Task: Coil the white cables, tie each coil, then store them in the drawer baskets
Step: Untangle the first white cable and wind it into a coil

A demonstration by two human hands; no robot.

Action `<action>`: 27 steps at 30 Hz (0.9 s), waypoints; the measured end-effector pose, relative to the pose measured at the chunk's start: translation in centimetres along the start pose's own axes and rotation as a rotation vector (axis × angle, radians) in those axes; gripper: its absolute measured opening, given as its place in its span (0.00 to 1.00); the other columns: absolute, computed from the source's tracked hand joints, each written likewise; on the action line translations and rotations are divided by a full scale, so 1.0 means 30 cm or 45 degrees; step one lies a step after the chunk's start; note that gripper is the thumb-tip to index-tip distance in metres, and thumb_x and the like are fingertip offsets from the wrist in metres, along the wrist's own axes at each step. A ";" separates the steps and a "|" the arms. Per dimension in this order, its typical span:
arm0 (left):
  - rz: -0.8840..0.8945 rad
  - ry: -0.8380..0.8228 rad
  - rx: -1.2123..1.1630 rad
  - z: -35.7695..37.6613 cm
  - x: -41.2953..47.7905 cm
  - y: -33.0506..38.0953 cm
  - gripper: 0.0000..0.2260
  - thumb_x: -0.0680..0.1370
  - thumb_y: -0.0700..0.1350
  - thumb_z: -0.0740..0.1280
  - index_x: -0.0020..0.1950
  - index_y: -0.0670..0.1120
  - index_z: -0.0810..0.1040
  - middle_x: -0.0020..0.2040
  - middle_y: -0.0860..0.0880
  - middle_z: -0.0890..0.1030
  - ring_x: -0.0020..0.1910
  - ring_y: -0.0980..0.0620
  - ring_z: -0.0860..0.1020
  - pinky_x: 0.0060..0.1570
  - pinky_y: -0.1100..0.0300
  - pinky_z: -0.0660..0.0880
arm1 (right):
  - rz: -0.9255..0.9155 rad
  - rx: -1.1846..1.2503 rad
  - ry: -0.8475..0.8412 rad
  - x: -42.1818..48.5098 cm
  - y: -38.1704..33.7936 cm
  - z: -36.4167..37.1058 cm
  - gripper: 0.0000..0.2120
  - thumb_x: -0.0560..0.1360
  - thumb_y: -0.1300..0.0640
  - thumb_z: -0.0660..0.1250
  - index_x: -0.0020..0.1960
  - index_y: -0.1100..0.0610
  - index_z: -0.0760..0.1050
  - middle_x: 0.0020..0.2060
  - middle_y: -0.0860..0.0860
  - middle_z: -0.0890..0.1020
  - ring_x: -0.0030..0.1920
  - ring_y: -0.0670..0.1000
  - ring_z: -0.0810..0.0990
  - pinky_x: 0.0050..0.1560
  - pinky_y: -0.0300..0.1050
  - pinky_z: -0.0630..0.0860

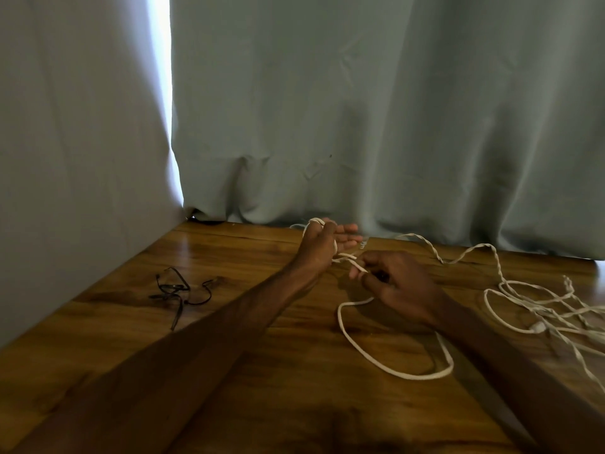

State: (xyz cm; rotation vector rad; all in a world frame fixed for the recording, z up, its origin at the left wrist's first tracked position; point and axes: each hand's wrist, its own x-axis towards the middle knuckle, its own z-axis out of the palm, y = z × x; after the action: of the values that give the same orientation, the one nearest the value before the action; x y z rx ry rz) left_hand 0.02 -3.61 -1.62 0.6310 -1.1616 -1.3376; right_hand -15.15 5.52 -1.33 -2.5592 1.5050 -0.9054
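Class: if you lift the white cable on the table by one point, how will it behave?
Probably floppy: the white cable lies in loose curves on the table. Likely light: the right hand holds it by a pinch.

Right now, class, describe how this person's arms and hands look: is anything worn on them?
Left arm and right arm are bare as far as the frame shows: no sleeves. Left hand and right hand wear no gloves; no watch, ring or band shows, though dim light could hide a small one.
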 end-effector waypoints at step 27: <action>0.182 0.137 0.447 -0.108 0.009 0.062 0.11 0.84 0.42 0.62 0.45 0.44 0.82 0.27 0.53 0.66 0.23 0.59 0.63 0.25 0.64 0.59 | 0.471 -0.493 0.201 -0.046 0.377 -0.168 0.05 0.76 0.48 0.74 0.51 0.47 0.84 0.45 0.49 0.86 0.47 0.52 0.83 0.43 0.48 0.78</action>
State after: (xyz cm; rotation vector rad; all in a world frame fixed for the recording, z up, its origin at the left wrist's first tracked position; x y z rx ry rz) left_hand 3.66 -4.32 -1.04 0.8441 -1.3388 -0.9749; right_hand -27.08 1.92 -1.32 -2.3400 2.3020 -0.8492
